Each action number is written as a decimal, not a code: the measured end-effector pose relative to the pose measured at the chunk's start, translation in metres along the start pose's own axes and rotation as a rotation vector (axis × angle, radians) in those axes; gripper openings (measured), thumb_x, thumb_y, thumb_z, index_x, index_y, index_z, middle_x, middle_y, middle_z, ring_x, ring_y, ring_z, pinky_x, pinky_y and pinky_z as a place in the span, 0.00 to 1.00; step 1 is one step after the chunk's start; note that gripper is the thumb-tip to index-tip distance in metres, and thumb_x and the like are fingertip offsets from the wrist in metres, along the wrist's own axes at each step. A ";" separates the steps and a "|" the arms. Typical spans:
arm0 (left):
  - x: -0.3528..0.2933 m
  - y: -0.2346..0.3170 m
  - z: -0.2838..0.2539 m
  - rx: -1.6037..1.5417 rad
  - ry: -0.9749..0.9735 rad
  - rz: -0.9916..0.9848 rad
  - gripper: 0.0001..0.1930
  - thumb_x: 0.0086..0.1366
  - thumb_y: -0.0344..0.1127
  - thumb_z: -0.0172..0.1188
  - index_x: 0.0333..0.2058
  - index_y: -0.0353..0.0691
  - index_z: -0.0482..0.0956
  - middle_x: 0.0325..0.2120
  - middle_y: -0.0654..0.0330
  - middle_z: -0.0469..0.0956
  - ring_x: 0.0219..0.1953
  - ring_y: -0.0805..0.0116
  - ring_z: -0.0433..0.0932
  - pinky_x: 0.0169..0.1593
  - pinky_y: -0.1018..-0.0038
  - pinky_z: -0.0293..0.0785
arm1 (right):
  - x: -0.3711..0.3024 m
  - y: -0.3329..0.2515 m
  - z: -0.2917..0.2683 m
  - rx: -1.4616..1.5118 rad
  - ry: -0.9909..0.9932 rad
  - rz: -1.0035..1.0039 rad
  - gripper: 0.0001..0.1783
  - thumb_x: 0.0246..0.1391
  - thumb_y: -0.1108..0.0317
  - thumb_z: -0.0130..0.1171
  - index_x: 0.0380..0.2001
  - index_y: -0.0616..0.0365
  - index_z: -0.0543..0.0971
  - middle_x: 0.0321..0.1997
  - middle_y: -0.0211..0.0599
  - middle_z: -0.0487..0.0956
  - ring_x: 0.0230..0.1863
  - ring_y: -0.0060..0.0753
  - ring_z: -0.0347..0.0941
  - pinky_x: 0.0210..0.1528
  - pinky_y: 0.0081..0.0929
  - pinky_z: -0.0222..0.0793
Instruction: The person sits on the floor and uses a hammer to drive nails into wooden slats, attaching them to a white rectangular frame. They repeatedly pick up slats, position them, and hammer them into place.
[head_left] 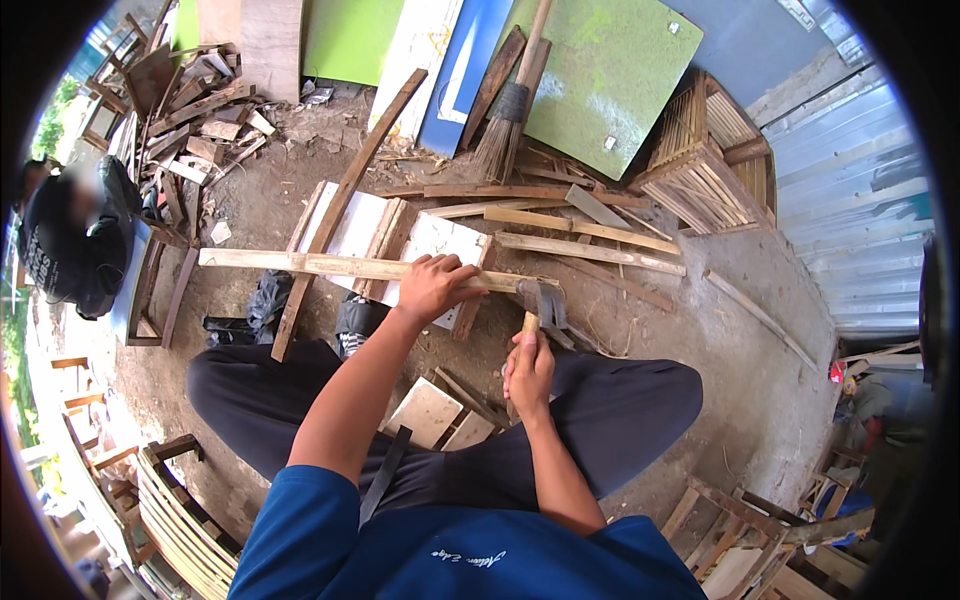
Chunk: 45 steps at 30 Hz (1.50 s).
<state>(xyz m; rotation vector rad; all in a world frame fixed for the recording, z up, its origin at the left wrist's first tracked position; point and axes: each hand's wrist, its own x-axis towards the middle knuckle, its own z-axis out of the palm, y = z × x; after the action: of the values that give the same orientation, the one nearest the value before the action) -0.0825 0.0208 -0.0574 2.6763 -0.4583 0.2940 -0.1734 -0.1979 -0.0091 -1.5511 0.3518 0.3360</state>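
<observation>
My left hand (437, 287) is closed over a long pale wooden slat (345, 264), which lies crosswise in front of me. My right hand (528, 375) is wrapped around the short wooden handle of a hammer (543, 298). Its metal head is at the slat's right end; whether they touch, I cannot tell. Under the slat is a low wooden support with white panels (428, 237). A darker, curved wooden strip (350, 190) crosses the slat left of my hand.
Loose wooden strips (590, 240) lie beyond the support, near a broom (500, 135). Wood scraps (215, 125) are heaped at far left, where another person (80, 235) sits. A slatted wooden frame (705, 165) stands at far right. Boards (425, 412) lie between my legs.
</observation>
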 end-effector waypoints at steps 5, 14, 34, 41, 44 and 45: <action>0.000 -0.005 -0.001 -0.010 -0.016 0.053 0.20 0.63 0.61 0.64 0.43 0.56 0.84 0.30 0.62 0.80 0.34 0.60 0.84 0.39 0.64 0.78 | 0.005 0.008 0.003 0.004 0.034 0.031 0.21 0.76 0.52 0.42 0.41 0.61 0.72 0.17 0.29 0.68 0.10 0.20 0.64 0.11 0.23 0.59; 0.002 -0.008 0.001 0.007 -0.032 0.068 0.20 0.65 0.62 0.63 0.45 0.55 0.84 0.29 0.60 0.81 0.33 0.58 0.84 0.37 0.65 0.79 | 0.008 0.033 0.003 0.031 0.026 -0.346 0.23 0.76 0.49 0.42 0.41 0.61 0.71 0.19 0.28 0.68 0.13 0.19 0.64 0.12 0.20 0.59; 0.007 -0.004 -0.002 0.015 -0.077 0.066 0.21 0.65 0.62 0.63 0.45 0.55 0.85 0.29 0.60 0.81 0.31 0.57 0.84 0.34 0.62 0.81 | 0.015 0.016 -0.006 0.077 0.050 -0.141 0.22 0.75 0.51 0.44 0.40 0.62 0.73 0.19 0.28 0.70 0.17 0.20 0.67 0.23 0.21 0.65; 0.005 -0.004 0.001 0.062 -0.030 0.105 0.19 0.64 0.60 0.65 0.43 0.55 0.85 0.27 0.62 0.79 0.31 0.59 0.85 0.34 0.63 0.81 | 0.019 0.027 0.000 -0.286 0.124 -0.477 0.27 0.75 0.45 0.43 0.34 0.59 0.72 0.19 0.28 0.70 0.18 0.18 0.67 0.21 0.19 0.61; 0.010 -0.004 -0.001 0.103 -0.031 0.154 0.18 0.64 0.59 0.66 0.44 0.55 0.85 0.28 0.62 0.79 0.31 0.59 0.85 0.34 0.63 0.81 | 0.027 0.023 0.000 -0.388 0.147 -0.387 0.24 0.76 0.50 0.43 0.34 0.59 0.72 0.17 0.28 0.69 0.17 0.19 0.67 0.19 0.20 0.62; 0.009 -0.003 -0.002 0.067 -0.083 0.123 0.18 0.64 0.59 0.66 0.44 0.55 0.85 0.28 0.62 0.79 0.32 0.59 0.84 0.34 0.63 0.81 | 0.025 0.021 -0.001 -0.275 0.109 -0.315 0.24 0.76 0.49 0.43 0.35 0.59 0.72 0.17 0.28 0.69 0.16 0.19 0.67 0.17 0.20 0.62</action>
<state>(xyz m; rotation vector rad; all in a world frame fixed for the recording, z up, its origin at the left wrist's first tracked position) -0.0733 0.0219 -0.0538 2.7379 -0.6515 0.2386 -0.1592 -0.1997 -0.0384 -1.8685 0.1444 0.0534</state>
